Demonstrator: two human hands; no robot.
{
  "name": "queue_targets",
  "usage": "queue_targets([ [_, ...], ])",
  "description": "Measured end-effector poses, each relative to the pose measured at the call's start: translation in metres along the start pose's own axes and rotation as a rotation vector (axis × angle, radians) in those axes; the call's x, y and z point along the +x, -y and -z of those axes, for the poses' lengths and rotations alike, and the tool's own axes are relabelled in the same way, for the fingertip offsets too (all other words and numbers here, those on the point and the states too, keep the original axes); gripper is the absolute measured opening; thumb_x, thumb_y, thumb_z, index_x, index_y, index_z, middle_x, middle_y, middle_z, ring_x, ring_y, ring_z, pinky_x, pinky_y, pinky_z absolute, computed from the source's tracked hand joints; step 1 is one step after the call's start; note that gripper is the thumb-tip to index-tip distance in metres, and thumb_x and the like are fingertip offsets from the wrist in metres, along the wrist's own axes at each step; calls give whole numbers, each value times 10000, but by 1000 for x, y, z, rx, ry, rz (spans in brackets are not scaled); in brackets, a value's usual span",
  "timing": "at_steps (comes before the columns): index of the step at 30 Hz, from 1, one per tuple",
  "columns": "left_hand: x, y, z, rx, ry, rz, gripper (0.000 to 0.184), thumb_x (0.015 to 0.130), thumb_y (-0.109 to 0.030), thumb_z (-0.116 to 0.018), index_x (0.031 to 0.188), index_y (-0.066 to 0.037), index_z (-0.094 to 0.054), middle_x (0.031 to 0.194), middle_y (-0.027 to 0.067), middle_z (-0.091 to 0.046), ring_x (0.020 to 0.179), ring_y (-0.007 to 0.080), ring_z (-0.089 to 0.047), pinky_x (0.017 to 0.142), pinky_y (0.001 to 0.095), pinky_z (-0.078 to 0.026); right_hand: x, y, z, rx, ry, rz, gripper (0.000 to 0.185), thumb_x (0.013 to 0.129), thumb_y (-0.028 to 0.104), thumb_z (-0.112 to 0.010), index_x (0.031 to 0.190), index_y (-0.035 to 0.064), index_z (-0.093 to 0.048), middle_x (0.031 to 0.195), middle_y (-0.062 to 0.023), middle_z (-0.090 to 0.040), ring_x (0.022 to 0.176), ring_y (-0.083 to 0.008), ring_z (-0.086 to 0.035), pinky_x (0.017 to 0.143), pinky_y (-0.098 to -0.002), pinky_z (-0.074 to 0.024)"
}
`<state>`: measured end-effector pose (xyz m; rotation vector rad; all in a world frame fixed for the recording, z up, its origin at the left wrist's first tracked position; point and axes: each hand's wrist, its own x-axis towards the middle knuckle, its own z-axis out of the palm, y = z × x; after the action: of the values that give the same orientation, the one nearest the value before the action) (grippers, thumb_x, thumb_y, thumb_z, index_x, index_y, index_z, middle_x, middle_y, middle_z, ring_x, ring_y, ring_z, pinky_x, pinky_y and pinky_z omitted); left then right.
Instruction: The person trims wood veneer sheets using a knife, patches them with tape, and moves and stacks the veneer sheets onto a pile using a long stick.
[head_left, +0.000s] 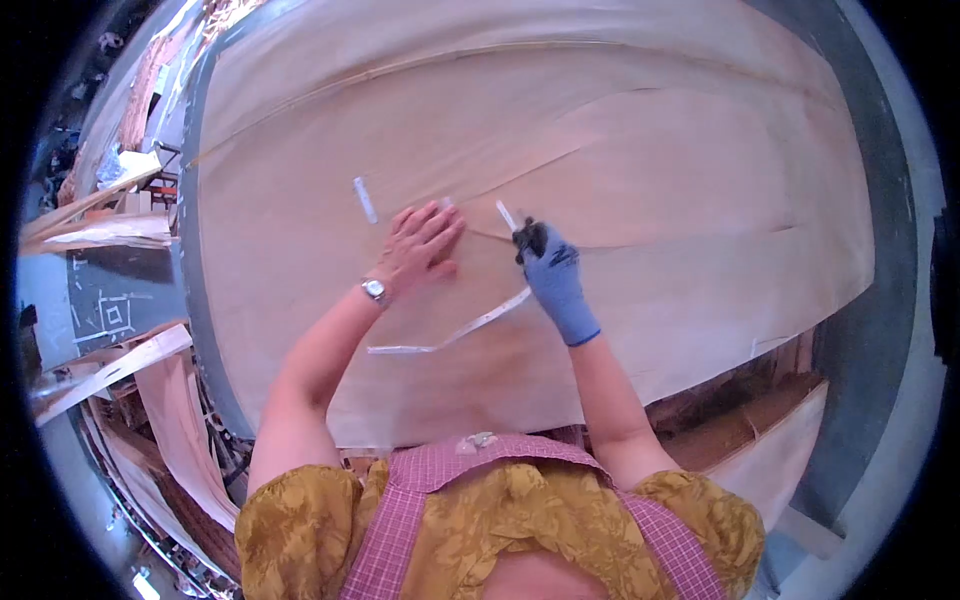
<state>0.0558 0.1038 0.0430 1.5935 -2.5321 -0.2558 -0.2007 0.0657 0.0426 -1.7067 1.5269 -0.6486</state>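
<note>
My bare left hand, with a watch on the wrist, lies on a large sheet that looks like thin wood veneer. Its fingers are stretched out, and a small whitish bit shows at the fingertips. My right hand, in a blue-grey glove with dark fingertips, is closed round a narrow white strip that looks like tape. One short end sticks out beyond the fingers; the longer part trails down and left over the sheet. A separate short white piece lies up and left of my left hand.
Creases and a long ridge run across the sheet. Dark grey table edges border it. More veneer pieces and scraps lie to the left. A stack of sheets is below the near right edge.
</note>
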Motion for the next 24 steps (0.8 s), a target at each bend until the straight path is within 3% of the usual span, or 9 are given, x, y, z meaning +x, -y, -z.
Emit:
queue_targets([
  [2,12,-6,8,-6,55,41,724,801,-416,-648,1450,-208,-403,1449,52,-438,1344,258,-373,1085,469,-267,34,-13,35,509,-108,-29,213,941,227,-577,986,21,-609,727,-62,-680,572,-139,-612,509,-300,-469],
  [5,45,-25,45,-74,201,155,676,834,-309,-630,1456,-198,-389,1409,61,-474,1267,248,-449,997,439,-335,92,-29,92,660,34,-212,206,922,229,-612,962,28,-626,731,-79,-683,508,-121,-558,467,-273,-440],
  [8,106,-53,21,42,-113,116,583,875,-210,-583,1433,-186,-415,1395,72,-490,1233,250,-475,998,430,-346,128,-60,100,738,134,-372,204,911,246,-635,965,49,-642,732,-67,-674,495,-91,-492,450,-236,-388],
  [12,197,-96,-18,-23,-231,48,460,910,-195,-544,1363,-132,-492,1407,70,-488,1254,256,-463,1042,417,-334,133,-63,102,789,151,-436,200,906,227,-633,901,27,-632,719,-78,-680,485,-109,-543,440,-262,-417],
  [16,220,-108,-45,-7,-220,97,431,909,-234,-553,1322,-114,-531,1391,69,-506,1274,265,-450,1046,417,-335,142,-89,98,62,143,-104,234,901,257,-605,943,28,-622,717,-158,-661,618,-280,-637,576,-396,-499],
  [17,220,-105,-47,-6,-230,99,426,907,-242,-555,1313,-112,-540,1383,68,-515,1274,267,-451,1044,416,-338,145,-98,101,-319,20,83,288,889,299,-607,986,28,-607,757,-190,-652,729,-329,-659,673,-434,-505],
  [21,219,-105,-34,-54,-204,122,469,898,-225,-558,1351,-119,-502,1350,78,-540,1254,268,-470,1030,411,-351,172,-71,130,-43,87,39,362,870,365,-634,983,24,-592,812,-189,-671,797,-322,-674,710,-440,-505],
  [23,225,-97,-41,-405,-262,441,506,876,-202,-569,1366,-112,-476,1332,84,-554,1215,264,-498,1003,410,-363,206,-65,116,290,218,20,413,852,399,-653,988,16,-578,837,-188,-679,824,-329,-675,722,-449,-504],
  [24,227,-93,-44,-580,-286,599,526,866,-191,-575,1373,-108,-462,1323,87,-561,1195,262,-513,989,410,-369,220,-61,105,233,238,12,434,845,407,-657,999,10,-570,841,-188,-681,825,-331,-676,727,-449,-504],
])
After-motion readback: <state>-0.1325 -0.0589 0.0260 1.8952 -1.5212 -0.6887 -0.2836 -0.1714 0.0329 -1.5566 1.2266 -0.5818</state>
